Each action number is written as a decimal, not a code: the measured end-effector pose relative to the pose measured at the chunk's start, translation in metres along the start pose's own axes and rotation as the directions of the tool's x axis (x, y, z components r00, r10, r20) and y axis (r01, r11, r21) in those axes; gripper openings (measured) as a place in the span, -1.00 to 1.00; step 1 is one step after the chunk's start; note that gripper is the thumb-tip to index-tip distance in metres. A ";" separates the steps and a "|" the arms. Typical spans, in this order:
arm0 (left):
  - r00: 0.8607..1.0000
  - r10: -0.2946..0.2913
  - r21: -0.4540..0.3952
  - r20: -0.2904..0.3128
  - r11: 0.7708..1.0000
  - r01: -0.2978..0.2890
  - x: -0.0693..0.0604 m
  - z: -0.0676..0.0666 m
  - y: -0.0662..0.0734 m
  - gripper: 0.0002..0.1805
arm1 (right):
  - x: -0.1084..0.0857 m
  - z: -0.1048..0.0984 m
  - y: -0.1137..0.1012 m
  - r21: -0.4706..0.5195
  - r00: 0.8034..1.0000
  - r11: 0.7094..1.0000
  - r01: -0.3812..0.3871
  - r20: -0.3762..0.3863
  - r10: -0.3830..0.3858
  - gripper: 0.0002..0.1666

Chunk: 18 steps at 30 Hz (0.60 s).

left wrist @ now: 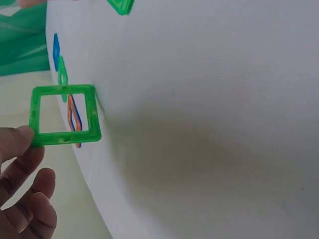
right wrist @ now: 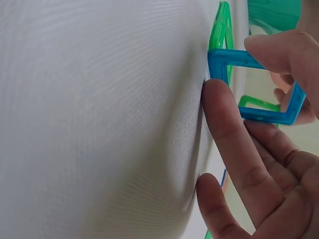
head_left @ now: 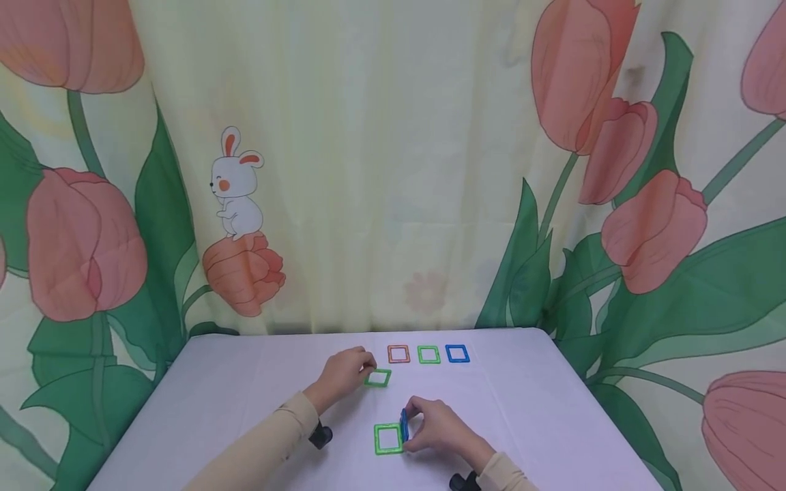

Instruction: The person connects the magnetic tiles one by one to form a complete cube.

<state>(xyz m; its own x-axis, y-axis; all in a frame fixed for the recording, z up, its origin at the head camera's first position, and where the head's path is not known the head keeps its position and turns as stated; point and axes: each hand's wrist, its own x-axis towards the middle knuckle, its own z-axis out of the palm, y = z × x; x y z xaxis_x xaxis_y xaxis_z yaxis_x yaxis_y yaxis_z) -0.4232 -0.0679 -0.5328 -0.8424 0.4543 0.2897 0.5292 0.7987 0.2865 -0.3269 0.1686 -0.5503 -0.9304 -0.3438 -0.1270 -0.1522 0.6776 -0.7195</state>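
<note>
My left hand (head_left: 342,374) pinches a green square magnetic tile (left wrist: 92,114) by one corner, between thumb and finger, and the tile looks raised off the table in the left wrist view. My right hand (head_left: 442,428) grips a blue square magnetic tile (right wrist: 264,115) between thumb and fingers. That blue tile stands upright along the right edge of another green square tile (head_left: 378,440), which lies flat on the table. Two right-hand fingertips (right wrist: 219,92) are at the table surface. All these tiles are hollow frames.
Toward the table's far edge lie three tiles in a row: an orange one (head_left: 399,361), a green one (head_left: 428,362) and a blue one (head_left: 457,361). A white cloth covers the table (head_left: 258,382). A tulip-patterned curtain (head_left: 368,170) hangs behind it.
</note>
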 end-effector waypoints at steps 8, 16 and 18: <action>0.996 0.034 0.026 0.077 0.999 -0.036 -0.012 -0.013 0.004 -0.98 | 0.001 0.000 0.002 -0.019 1.000 1.000 0.016 -0.006 -0.016 -0.47; 0.981 0.032 0.025 0.191 0.999 -0.038 -0.016 -0.018 0.013 -0.98 | 0.000 -0.001 0.001 -0.071 1.000 0.997 0.010 -0.015 -0.011 -0.46; 0.979 0.036 0.016 0.203 0.999 -0.040 -0.017 -0.019 0.018 -0.97 | -0.001 -0.001 -0.001 -0.085 1.000 0.996 0.008 -0.019 -0.010 -0.45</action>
<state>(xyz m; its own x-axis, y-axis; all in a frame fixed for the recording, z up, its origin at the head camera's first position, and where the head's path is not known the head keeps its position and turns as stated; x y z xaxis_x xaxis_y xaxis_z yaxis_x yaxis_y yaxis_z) -0.3975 -0.0692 -0.5155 -0.8258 0.5534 0.1087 0.5609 0.7861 0.2597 -0.3269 0.1693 -0.5488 -0.9350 -0.3380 -0.1072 -0.1875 0.7279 -0.6596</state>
